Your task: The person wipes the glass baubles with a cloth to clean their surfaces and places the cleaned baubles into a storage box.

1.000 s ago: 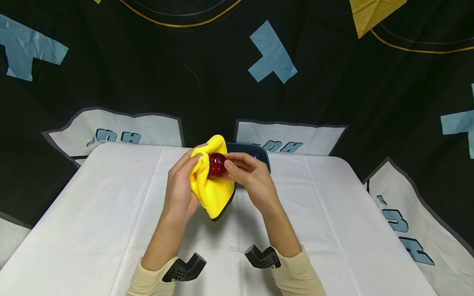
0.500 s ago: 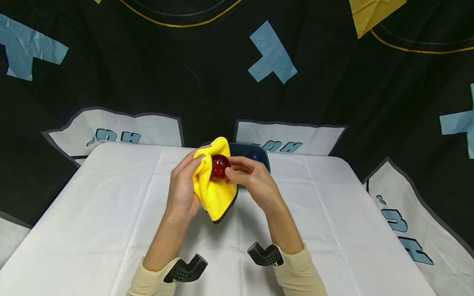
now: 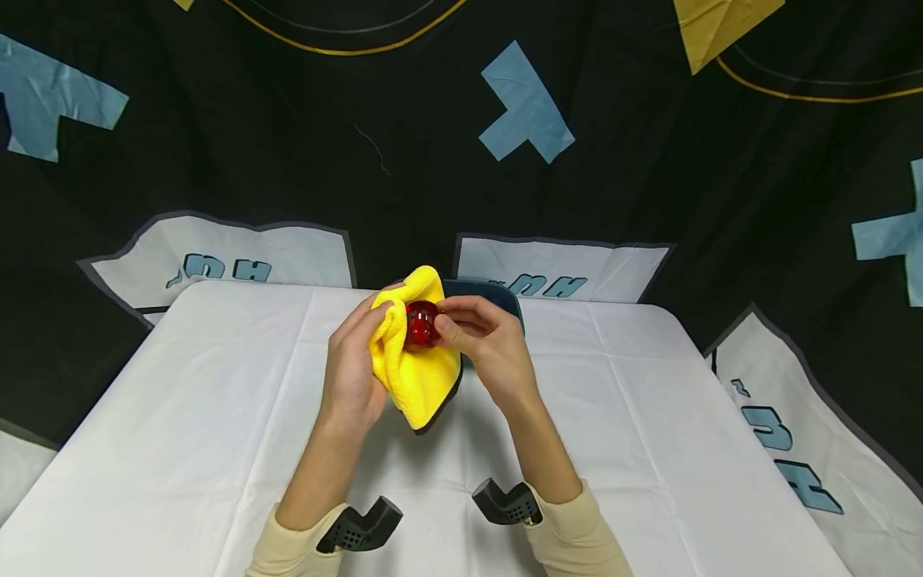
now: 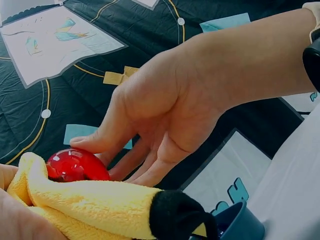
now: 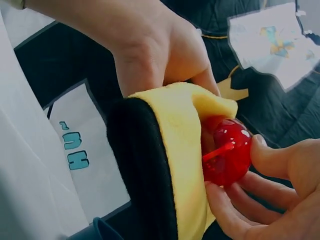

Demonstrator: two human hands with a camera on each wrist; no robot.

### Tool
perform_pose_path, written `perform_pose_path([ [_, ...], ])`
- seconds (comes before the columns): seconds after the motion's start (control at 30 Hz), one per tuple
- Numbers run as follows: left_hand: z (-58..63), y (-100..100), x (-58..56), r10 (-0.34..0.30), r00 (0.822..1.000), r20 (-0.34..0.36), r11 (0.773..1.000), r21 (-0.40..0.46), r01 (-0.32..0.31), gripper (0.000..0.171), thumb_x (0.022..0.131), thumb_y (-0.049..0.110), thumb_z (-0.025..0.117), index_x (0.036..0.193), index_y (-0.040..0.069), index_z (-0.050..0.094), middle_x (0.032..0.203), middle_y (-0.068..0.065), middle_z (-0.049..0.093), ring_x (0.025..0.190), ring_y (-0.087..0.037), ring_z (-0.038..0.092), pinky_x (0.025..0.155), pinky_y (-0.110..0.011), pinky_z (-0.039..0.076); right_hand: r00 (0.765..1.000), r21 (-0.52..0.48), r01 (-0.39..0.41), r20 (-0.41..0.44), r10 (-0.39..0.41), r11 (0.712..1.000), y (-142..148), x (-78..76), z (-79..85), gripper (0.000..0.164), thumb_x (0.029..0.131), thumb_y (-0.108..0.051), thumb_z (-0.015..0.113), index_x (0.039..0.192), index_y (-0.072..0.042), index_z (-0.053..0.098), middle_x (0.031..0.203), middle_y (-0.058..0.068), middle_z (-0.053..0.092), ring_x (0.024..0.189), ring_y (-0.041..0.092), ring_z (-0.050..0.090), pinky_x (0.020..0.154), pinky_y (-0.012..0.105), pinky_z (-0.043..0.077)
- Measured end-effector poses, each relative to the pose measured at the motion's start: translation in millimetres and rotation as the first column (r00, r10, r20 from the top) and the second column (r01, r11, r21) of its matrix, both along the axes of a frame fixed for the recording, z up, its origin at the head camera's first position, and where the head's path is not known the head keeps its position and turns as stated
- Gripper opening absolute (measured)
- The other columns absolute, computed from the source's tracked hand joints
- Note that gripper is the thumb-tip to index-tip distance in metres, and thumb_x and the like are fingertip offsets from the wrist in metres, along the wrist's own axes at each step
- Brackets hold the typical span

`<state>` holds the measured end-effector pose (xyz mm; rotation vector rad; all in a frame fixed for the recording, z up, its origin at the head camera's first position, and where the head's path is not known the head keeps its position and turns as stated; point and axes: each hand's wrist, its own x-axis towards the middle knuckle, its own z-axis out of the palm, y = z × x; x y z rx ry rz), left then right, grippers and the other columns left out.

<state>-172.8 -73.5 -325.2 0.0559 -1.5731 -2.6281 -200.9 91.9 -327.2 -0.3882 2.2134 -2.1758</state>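
A shiny, see-through red ball [image 3: 421, 324] is held between my two hands over the table. My left hand [image 3: 352, 369] grips a yellow cloth [image 3: 414, 381] with a dark backing [image 5: 142, 160], and the cloth wraps the ball's left side. From the other side, my right hand [image 3: 497, 349] pinches the ball with thumb and fingertips. The right wrist view shows the ball [image 5: 231, 155] pressed into the cloth's fold. In the left wrist view the right thumb lies on top of the ball [image 4: 75, 165]. Cloth hides part of the left fingers.
A dark blue tray [image 3: 508, 300] stands behind the hands at the table's far edge, partly covered by them. White cloth covers the table [image 3: 187, 433]. Behind it hangs a black sheet [image 3: 404, 192] with blue and yellow patches.
The ball and right hand shifted slightly right, then back left. A blue round thing seen in the tray earlier is now hidden behind the right hand. Left hand keeps its grip on the cloth.
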Motion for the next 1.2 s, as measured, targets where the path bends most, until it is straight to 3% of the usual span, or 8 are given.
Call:
perform_pose_path([
  [0.3, -2.9, -1.7, -0.1, 0.043, 0.999, 0.004, 0.999, -0.033, -0.043, 0.037, 0.106, 0.026, 0.047, 0.140, 0.014, 0.055, 0.143, -0.003, 0.046, 0.133, -0.023, 0.045, 0.102, -0.028, 0.053, 0.996, 0.095, -0.033, 0.087, 0.025, 0.995, -3.7, 1.1, 1.4, 0.047, 0.085, -0.016, 0.082, 0.129, -0.019, 0.067, 0.130, 0.001, 0.067, 0.113, 0.023, 0.066, 0.096, 0.034, 0.057],
  [0.73, -1.9, 0.8, -0.4, -0.027, 1.000, -0.006, 1.000, -0.005, 0.027, 0.036, 0.107, 0.024, 0.043, 0.138, 0.012, 0.057, 0.143, -0.006, 0.045, 0.133, -0.025, 0.043, 0.108, -0.034, 0.048, 0.984, 0.109, -0.091, 0.165, 0.072, 0.990, 5.0, -6.4, -3.4, 0.036, 0.095, -0.026, 0.071, 0.127, -0.009, 0.068, 0.114, 0.012, 0.071, 0.088, 0.024, 0.066, 0.080, 0.030, 0.057],
  [0.87, -2.0, 1.3, 0.2, -0.030, 1.000, -0.008, 1.000, -0.007, 0.030, 0.036, 0.107, 0.024, 0.044, 0.137, 0.012, 0.057, 0.142, -0.005, 0.045, 0.133, -0.025, 0.043, 0.107, -0.033, 0.049, 0.981, 0.119, -0.092, 0.181, 0.070, 0.989, 5.3, -7.6, -5.7, 0.036, 0.098, -0.031, 0.067, 0.124, -0.006, 0.069, 0.108, 0.010, 0.069, 0.087, 0.023, 0.063, 0.082, 0.029, 0.055],
  [0.97, -1.8, 0.3, 1.0, -0.026, 1.000, -0.007, 1.000, -0.005, 0.026, 0.036, 0.107, 0.024, 0.044, 0.138, 0.013, 0.057, 0.143, -0.005, 0.045, 0.134, -0.025, 0.043, 0.105, -0.031, 0.051, 0.985, 0.096, -0.070, 0.166, 0.053, 0.993, 2.7, -7.8, -7.7, 0.036, 0.098, -0.032, 0.067, 0.122, -0.005, 0.070, 0.106, 0.009, 0.068, 0.090, 0.023, 0.062, 0.084, 0.030, 0.055],
  [1.2, -0.8, -0.3, 0.6, -0.019, 1.000, -0.021, 1.000, -0.005, 0.019, 0.037, 0.107, 0.023, 0.044, 0.140, 0.012, 0.055, 0.145, -0.004, 0.045, 0.135, -0.024, 0.042, 0.104, -0.029, 0.051, 0.998, -0.052, -0.023, 0.053, 0.026, 0.998, -2.6, -2.3, -4.4, 0.032, 0.095, -0.018, 0.070, 0.125, -0.007, 0.068, 0.124, 0.013, 0.071, 0.108, 0.026, 0.071, 0.091, 0.035, 0.059],
])
